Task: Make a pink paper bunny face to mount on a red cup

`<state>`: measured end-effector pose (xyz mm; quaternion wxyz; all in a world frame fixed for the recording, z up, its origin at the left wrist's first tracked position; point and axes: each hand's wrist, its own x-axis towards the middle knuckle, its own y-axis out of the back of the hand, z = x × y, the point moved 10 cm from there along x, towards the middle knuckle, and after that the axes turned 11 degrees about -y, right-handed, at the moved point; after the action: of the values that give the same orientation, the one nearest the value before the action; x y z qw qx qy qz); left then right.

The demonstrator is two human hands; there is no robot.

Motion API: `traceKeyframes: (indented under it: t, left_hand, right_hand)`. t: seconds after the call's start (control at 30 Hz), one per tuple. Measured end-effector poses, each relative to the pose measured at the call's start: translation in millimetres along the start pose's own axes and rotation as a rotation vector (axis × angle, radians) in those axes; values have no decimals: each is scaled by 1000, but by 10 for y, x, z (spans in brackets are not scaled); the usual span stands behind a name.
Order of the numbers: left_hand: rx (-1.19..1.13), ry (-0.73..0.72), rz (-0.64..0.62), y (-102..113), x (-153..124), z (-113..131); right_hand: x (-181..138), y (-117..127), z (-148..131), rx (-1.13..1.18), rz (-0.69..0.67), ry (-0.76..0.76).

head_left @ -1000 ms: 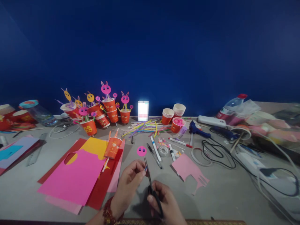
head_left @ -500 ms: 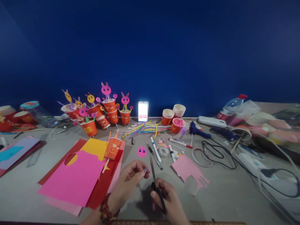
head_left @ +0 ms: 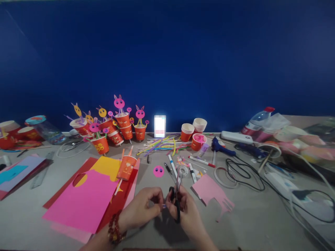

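My right hand is closed around the black-handled scissors, whose blades point away from me. Close beside it, my left hand pinches a small bluish-purple piece between thumb and finger; what it is made of is too small to tell. The two hands' fingertips nearly meet over the table. Beyond them lies a pink paper disc with two purple eye shapes. A pale pink paper sheet with cut-out edges lies right of the scissors.
Left lie a magenta sheet and an orange cup with straws. Decorated cups stand behind. Coloured pipe cleaners, a marker, a roll of tape, a blue glue gun and black cable lie farther back.
My right hand has lifted and turned the scissors, bringing its fingers closer to my left hand. The left hand has shifted slightly, with a small bluish-purple piece showing at its fingertips.
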<state>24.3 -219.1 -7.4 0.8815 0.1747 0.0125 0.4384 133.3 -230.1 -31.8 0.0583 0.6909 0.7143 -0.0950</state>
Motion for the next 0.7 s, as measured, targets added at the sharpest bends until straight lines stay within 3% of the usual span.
traceKeyframes:
  t: [0.27,0.43,0.7]
  left_hand:
    - [-81,4,71,29,7,-36]
    - [-135,-3,102,55,-8,-45]
    - [-252,13,170,63,-77,-99]
  right_hand:
    - [-35,18,-39,71,27,41]
    - [-32,-66,-14,73,-33,1]
    - [-46,-95,2,203,13,-37]
